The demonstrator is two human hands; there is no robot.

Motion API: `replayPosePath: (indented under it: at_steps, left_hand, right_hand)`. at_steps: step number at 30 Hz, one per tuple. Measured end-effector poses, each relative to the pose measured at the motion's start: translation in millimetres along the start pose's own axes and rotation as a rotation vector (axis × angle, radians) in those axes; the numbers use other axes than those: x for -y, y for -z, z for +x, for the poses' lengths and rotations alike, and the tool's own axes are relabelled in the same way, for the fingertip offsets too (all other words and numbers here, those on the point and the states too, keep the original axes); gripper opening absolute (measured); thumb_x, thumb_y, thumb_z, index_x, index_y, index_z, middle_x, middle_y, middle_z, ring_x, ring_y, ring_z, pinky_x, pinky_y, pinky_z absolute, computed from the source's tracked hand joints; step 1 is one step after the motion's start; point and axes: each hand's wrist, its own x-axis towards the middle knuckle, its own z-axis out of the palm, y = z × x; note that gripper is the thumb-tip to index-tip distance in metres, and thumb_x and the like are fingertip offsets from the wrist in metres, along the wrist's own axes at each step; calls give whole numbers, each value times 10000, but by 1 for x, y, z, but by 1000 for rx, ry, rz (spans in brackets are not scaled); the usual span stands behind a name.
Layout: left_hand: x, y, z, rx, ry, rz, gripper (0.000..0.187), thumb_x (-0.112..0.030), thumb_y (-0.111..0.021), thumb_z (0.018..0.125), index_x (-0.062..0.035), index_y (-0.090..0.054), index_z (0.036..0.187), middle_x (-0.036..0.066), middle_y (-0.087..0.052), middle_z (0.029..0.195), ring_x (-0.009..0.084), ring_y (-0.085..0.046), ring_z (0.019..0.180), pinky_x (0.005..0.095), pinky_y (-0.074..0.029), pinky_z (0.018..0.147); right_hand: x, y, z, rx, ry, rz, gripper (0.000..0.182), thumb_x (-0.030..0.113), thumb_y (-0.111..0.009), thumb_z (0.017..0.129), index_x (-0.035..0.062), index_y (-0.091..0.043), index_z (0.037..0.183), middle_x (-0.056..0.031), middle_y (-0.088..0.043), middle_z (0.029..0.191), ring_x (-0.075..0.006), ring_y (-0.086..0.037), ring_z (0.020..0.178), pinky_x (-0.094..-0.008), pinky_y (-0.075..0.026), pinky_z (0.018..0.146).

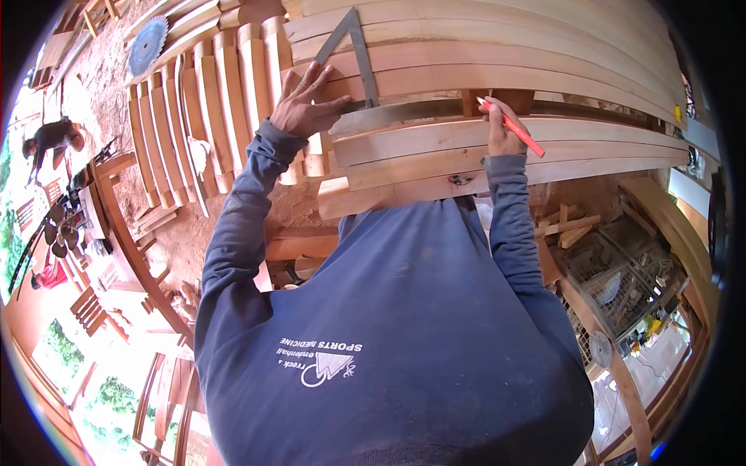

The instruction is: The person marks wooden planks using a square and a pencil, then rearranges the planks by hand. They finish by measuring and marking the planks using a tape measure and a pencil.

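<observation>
My left hand (307,101) lies with fingers spread at the left end of the light wooden boards (482,76). Its fingers overlap the lower part of a grey metal triangle square (362,62), which rests flat on the boards. In my right hand (503,133) is a red pencil (522,135), its pale tip pointing up and left. That hand is over the gap between the back boards and a nearer stack of boards (435,161). A short wooden block (472,102) sits in the gap beside the pencil tip.
Curved wooden pieces (227,78) lie in a row to the left, with a circular saw blade (148,45) beyond. Another person (54,144) bends down at far left. Wire crates (622,272) and a second saw blade (600,349) are at lower right.
</observation>
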Motion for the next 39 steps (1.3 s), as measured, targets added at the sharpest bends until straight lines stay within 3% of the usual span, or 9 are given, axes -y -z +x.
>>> replayPosePath:
  at_steps: [5, 14, 25, 39]
  left_hand:
    - [0, 8, -8, 40, 33, 10, 529, -384, -829, 818, -460, -722, 1331, 118, -436, 1667, 365, -386, 1552, 682, -232, 1224]
    - [10, -6, -14, 32, -2, 13, 535, -448, -833, 819, -469, -715, 1340, 98, -373, 1707, 352, -296, 1596, 718, -220, 1191]
    - [9, -8, -15, 49, 0, 48, 605, -503, -831, 817, -502, -657, 1396, 81, -353, 1715, 358, -275, 1601, 721, -200, 1202]
    - [14, -11, -15, 15, -13, -29, 625, -449, -870, 773, -492, -685, 1368, 92, -377, 1703, 349, -293, 1595, 711, -212, 1177]
  right_hand:
    - [0, -13, -9, 41, -53, 29, 294, 204, -578, 1097, 0, -732, 1244, -96, -779, 1048, -132, -693, 907, -280, -566, 840]
    - [26, -36, 0, 69, -23, 54, 272, 184, -619, 1082, -24, -736, 1213, -110, -779, 1054, -133, -712, 923, -278, -577, 850]
    - [41, -64, 5, 105, -24, 90, 273, 180, -620, 1078, -28, -745, 1204, -119, -787, 1037, -152, -738, 941, -284, -582, 855]
    - [66, -129, 33, 174, 255, -44, 244, 241, -635, 1051, 53, -781, 1104, -109, -804, 986, -196, -777, 896, -302, -595, 798]
